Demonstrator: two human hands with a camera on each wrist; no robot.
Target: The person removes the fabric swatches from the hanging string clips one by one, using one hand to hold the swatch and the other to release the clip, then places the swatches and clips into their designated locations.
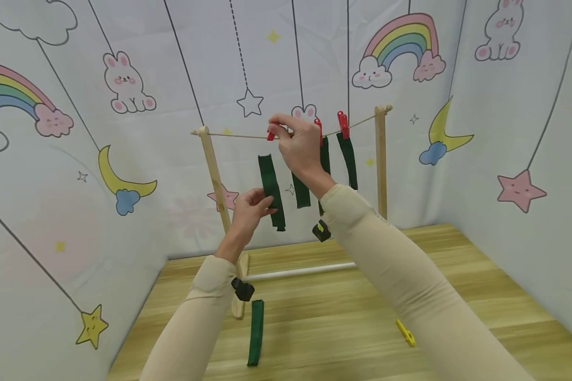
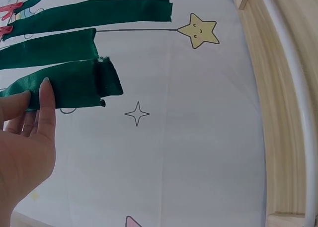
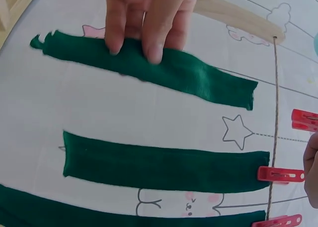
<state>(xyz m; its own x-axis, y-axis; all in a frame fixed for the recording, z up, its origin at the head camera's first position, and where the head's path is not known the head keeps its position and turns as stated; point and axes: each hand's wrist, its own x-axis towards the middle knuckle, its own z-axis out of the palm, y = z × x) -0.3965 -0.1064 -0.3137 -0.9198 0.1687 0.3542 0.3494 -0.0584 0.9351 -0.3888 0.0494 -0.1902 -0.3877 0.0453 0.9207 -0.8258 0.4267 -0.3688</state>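
Observation:
My left hand [image 1: 248,214] pinches a green cloth strip [image 1: 270,180] between thumb and fingers, below a rope line [image 1: 240,136]. The strip's top end hangs free under the rope, and its lower end is folded over in the left wrist view. At the rope, my right hand [image 1: 305,148] holds a red clothespin [image 1: 270,133]. In the right wrist view this clothespin [image 2: 5,11] is not the one pinned; the held pin [image 3: 304,119] appears beside the rope, apart from the strip. Other green strips [image 3: 164,167] hang from the rope by red clothespins [image 3: 280,174].
Wooden posts [image 1: 381,164] carry the rope, with a white rod [image 1: 300,271] low between them. Another green strip [image 1: 256,333] lies on the wooden table [image 1: 333,328], and a yellow clothespin [image 1: 405,333] lies to the right. Printed cloth walls surround the table.

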